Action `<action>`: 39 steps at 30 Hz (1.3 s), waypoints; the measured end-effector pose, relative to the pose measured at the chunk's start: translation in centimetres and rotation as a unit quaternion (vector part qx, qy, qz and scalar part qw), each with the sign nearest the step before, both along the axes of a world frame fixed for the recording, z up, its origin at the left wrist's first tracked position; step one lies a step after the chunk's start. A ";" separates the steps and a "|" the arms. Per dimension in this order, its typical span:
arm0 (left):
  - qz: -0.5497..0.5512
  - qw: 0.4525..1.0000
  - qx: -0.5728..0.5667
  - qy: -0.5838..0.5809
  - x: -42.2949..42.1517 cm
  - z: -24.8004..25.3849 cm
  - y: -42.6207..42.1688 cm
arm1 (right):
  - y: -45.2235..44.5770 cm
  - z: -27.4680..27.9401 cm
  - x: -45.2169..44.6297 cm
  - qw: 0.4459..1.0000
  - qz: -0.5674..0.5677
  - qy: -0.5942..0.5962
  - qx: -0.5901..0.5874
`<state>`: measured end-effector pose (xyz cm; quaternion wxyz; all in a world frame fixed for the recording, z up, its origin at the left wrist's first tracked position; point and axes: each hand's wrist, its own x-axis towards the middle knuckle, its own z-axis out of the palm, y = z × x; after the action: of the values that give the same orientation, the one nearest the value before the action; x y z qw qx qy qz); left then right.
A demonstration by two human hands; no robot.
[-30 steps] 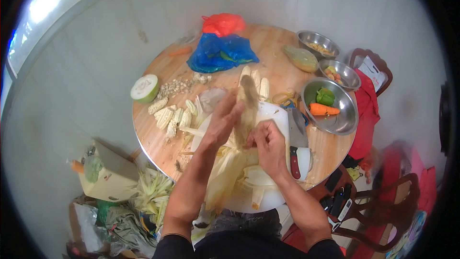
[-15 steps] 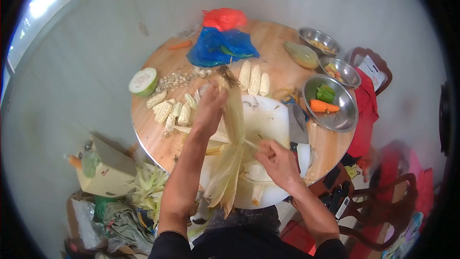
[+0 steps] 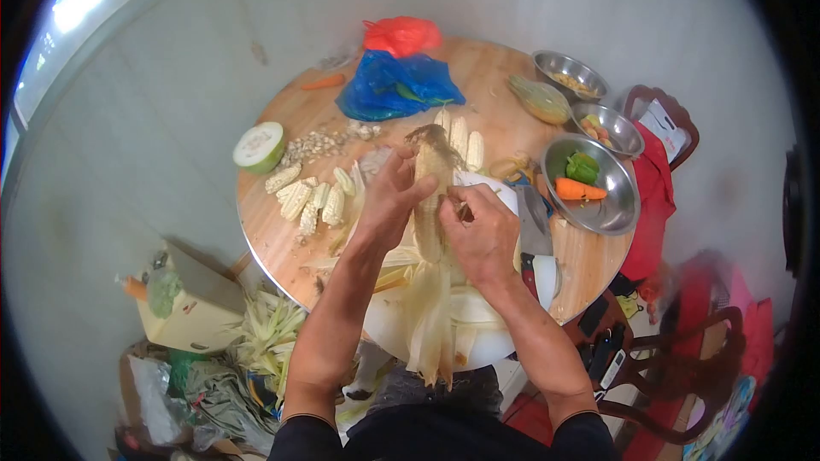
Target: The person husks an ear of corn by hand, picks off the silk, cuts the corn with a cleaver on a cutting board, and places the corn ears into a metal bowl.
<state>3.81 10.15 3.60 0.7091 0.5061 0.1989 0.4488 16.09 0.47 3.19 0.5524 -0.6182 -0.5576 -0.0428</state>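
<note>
An ear of corn (image 3: 430, 172) stands over the white cutting board (image 3: 504, 196), its pale husk (image 3: 430, 316) hanging down and dark silk at its top. My left hand (image 3: 395, 196) grips the ear from the left, thumb across its front. At the ear's right side my right hand (image 3: 483, 230) has its fingers curled and pinched together; what lies between them is hidden. Husked corn ears (image 3: 459, 138) lie just beyond the board. Broken corn pieces (image 3: 312, 202) and loose kernels (image 3: 314, 147) are spread to the left.
A knife (image 3: 536, 226) lies at the board's right. Metal bowls, one with a carrot (image 3: 579, 189) and green pepper (image 3: 582, 167), line the right edge. A blue bag (image 3: 397, 85), cut gourd (image 3: 259, 147) and squash (image 3: 540, 100) sit around the table. Husks (image 3: 269, 329) are heaped below left.
My right hand has moved up and inward from the lower right to the ear's side. The ear has shifted slightly right and more of its kernels show, with the husk hanging lower.
</note>
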 end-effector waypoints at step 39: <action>0.014 0.991 0.080 0.111 0.9 -0.3 -1.0 | 0.8 -2.1 2.2 0.978 0.065 0.198 -0.003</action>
<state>4.70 9.14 3.34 0.6336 0.6048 0.2469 0.4146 18.26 1.30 1.13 0.6517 -0.5784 -0.4763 0.1181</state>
